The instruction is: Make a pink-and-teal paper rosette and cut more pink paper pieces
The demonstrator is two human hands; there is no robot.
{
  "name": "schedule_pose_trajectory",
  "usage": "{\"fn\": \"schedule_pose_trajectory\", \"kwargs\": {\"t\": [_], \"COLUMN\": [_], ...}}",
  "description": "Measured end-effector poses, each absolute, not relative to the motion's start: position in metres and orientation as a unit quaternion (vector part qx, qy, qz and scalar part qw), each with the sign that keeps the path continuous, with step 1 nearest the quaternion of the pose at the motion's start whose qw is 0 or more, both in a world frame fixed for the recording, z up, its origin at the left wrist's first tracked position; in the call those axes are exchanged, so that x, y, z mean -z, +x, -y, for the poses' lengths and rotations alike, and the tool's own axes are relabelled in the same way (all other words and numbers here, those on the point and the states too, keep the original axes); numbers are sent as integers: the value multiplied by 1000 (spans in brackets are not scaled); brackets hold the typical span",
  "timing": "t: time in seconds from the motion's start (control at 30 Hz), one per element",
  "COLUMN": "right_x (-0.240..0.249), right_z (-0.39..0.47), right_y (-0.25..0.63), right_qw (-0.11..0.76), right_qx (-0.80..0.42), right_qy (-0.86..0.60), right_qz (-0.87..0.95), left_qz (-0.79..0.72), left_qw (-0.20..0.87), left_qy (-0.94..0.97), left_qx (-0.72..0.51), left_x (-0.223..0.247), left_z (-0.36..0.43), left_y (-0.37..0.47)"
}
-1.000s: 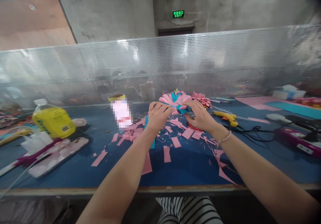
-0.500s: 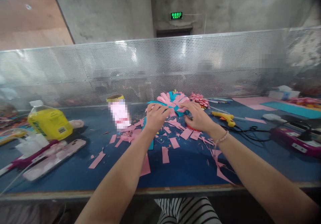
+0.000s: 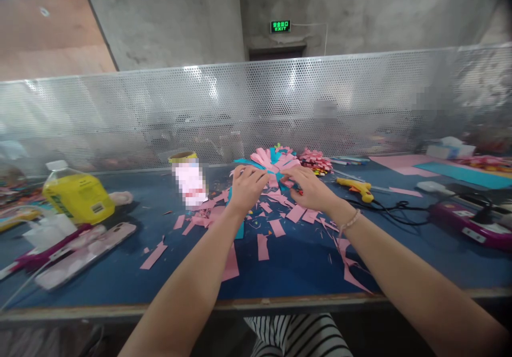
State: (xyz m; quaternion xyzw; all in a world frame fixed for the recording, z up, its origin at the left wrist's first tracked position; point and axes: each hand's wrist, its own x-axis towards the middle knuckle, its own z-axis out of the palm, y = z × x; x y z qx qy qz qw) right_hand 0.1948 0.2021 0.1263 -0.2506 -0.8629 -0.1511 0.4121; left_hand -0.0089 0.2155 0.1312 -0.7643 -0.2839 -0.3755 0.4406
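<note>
A large flower of pink and blue paper strips [image 3: 276,160] lies at the centre of the blue table. My left hand [image 3: 248,186] is at its near left edge, fingers bent over the strips and gripping them. At the near right edge, my right hand [image 3: 310,186] has its fingers curled on the flower's strips. The fingertips of both hands are partly hidden among the paper. Loose pink paper pieces [image 3: 277,227] are scattered in front of and below the hands.
Left: a bottle of yellow liquid [image 3: 80,194], a pink phone [image 3: 86,256], and a tape roll [image 3: 183,156] behind a lit phone [image 3: 190,181]. Right: a yellow glue gun [image 3: 356,188], pink flowers [image 3: 315,161], a purple power strip [image 3: 468,221], coloured sheets [image 3: 464,175]. A perforated metal screen [image 3: 280,96] stands behind.
My right hand has shifted slightly left and its fingers are drawn in more closely. A small red thing now shows by its fingertips. My left hand has barely moved.
</note>
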Motion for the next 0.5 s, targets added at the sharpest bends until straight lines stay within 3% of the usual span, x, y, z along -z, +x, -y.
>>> {"fn": "schedule_pose_trajectory", "kwargs": {"t": [0.3,0.4,0.5], "right_x": [-124,-130,-138], "right_z": [-207,-208,-218], "right_y": [193,200,215], "right_qw": [399,508,683], "right_qx": [87,23,17], "right_qy": [-244,-246,-286], "right_qz": [880,825,672], "left_qz": [297,344,407], "left_qw": [402,322,144], "left_qy": [-775,-761,-726], "left_qx": [386,445,534], "left_x": [-130,-130,-133], "left_z": [-217,-222,-226], "left_y": [-11,-11,-9]}}
